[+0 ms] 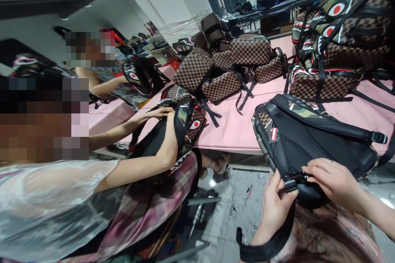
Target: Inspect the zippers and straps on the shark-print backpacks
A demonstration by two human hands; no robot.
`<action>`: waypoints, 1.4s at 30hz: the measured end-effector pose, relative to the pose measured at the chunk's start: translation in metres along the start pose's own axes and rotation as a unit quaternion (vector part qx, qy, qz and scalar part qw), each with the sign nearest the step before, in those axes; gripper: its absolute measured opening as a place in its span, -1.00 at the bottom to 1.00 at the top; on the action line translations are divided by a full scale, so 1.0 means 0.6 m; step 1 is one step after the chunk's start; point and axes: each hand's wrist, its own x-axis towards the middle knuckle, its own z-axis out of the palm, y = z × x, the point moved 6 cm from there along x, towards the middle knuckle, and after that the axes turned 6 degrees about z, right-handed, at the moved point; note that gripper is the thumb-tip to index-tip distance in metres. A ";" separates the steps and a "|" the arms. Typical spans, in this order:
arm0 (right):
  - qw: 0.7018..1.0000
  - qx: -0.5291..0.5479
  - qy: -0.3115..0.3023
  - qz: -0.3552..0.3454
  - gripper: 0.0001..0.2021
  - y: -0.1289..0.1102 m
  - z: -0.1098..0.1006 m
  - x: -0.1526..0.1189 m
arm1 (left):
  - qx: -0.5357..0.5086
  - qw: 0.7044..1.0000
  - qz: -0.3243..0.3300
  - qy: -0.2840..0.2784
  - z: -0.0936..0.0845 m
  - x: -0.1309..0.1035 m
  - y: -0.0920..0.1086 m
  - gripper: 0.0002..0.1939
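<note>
A backpack [311, 131] with a black padded back, camouflage and brown checked sides lies back-up on the table's near edge, partly over my lap. My left hand [273, 205] pinches the black buckle [290, 185] of one shoulder strap, at the backpack's near corner. The loose strap end [265, 250] hangs across my left wrist. Just right of the buckle, my right hand [333, 178] has its fingers closed on a small dark piece that I cannot make out. A second shoulder strap [342, 121] lies across the far side, and a small red tag [274, 134] shows on the back.
On the pink table [234, 131] sit several checked bags [194, 70], with a tall stack of shark-face backpacks [336, 37] at right. A co-worker's arm [138, 170] reaches over another backpack [188, 127] close on my left. Another person [105, 82] works beyond.
</note>
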 end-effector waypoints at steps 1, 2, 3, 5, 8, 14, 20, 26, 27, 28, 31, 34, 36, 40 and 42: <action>1.000 0.001 -0.004 -0.002 -0.76 0.002 0.000 0.000 | 0.001 1.000 0.000 -0.008 0.002 0.001 0.001 -0.40; 1.000 0.001 -0.008 -0.004 -0.77 0.005 0.000 0.000 | 0.002 1.000 -0.001 -0.014 0.003 0.002 0.003 -0.40; 1.000 0.000 -0.011 -0.005 -0.77 0.007 0.000 0.000 | 0.004 1.000 -0.001 -0.018 0.004 0.002 0.004 -0.40; 1.000 -0.006 -0.017 -0.012 -0.79 0.010 0.002 -0.001 | 0.011 1.000 0.000 -0.020 0.006 0.004 0.008 -0.41; 0.999 -0.017 -0.017 -0.023 -0.80 0.013 0.005 -0.002 | 0.024 0.999 0.000 -0.024 0.008 0.007 0.010 -0.40; 0.999 0.042 0.011 -0.001 -0.79 0.019 0.006 0.001 | 0.016 1.000 -0.003 -0.025 0.007 0.011 0.004 -0.45; 0.997 0.063 -0.027 -0.044 -0.81 0.020 0.016 0.013 | 0.021 0.999 -0.001 -0.040 0.009 0.012 0.008 -0.49; 0.992 0.103 -0.057 -0.054 -0.78 0.030 0.025 0.020 | 0.013 0.999 -0.004 -0.052 0.012 0.011 0.005 -0.47; 0.991 0.109 -0.060 -0.052 -0.78 0.033 0.027 0.019 | 0.012 0.998 -0.006 -0.053 0.012 0.012 0.003 -0.48; 0.990 0.114 -0.061 -0.049 -0.78 0.035 0.028 0.019 | 0.013 0.998 -0.008 -0.054 0.012 0.012 0.002 -0.48; 0.990 0.120 -0.055 -0.043 -0.76 0.042 0.030 0.017 | 0.014 0.998 -0.013 -0.055 0.013 0.015 -0.002 -0.49; 0.990 0.116 -0.067 -0.044 -0.77 0.046 0.032 0.017 | 0.012 0.998 -0.016 -0.051 0.014 0.018 0.000 -0.50; 0.989 0.113 -0.081 -0.045 -0.77 0.047 0.034 0.018 | 0.014 0.999 -0.016 -0.049 0.016 0.018 0.003 -0.53; 0.990 0.106 -0.079 -0.048 -0.77 0.040 0.029 0.018 | 0.022 0.999 -0.014 -0.045 0.019 0.015 0.012 -0.57; 0.991 0.096 -0.077 -0.047 -0.77 0.033 0.026 0.018 | 0.025 0.999 -0.014 -0.042 0.020 0.013 0.015 -0.57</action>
